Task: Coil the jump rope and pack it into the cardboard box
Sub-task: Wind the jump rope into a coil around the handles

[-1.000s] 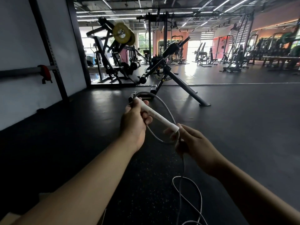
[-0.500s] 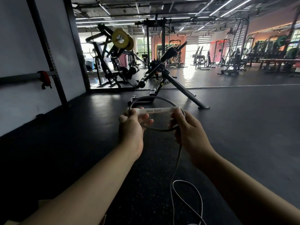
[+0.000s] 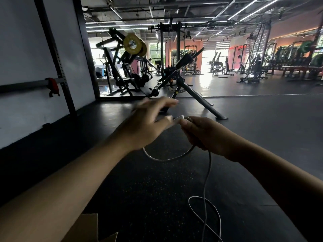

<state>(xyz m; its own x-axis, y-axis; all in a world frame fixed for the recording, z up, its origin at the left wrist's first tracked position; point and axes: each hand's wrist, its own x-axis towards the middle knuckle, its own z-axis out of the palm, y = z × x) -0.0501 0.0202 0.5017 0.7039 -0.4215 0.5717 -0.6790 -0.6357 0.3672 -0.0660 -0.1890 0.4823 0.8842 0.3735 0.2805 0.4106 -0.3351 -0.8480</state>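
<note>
Overall light: dim foreground, bright background.
Source: daylight from windows (image 3: 210, 58) at the far end; ceiling strip lights (image 3: 253, 9).
Glare: pale sheen on the floor (image 3: 218, 88) near the windows.
Blur: left hand (image 3: 148, 124) smeared, perhaps by motion; right hand (image 3: 206, 135) sharper.
Distortion: wide-angle bending of the wall post (image 3: 52, 49) at the left edge.

The floor (image 3: 157, 198) is matt black rubber, finely speckled, and turns glossy past the angled machine (image 3: 181, 84), whose frame is dull dark painted metal. The jump rope (image 3: 207, 189) cord looks like smooth, slightly shiny plastic, pale grey; its handle (image 3: 178, 118) is plain white plastic. Below that cord, the cardboard box (image 3: 87, 229) is brown, raw and matt. Behind the machine, the yellow weight plates (image 3: 132, 43) look semi-gloss.
</note>
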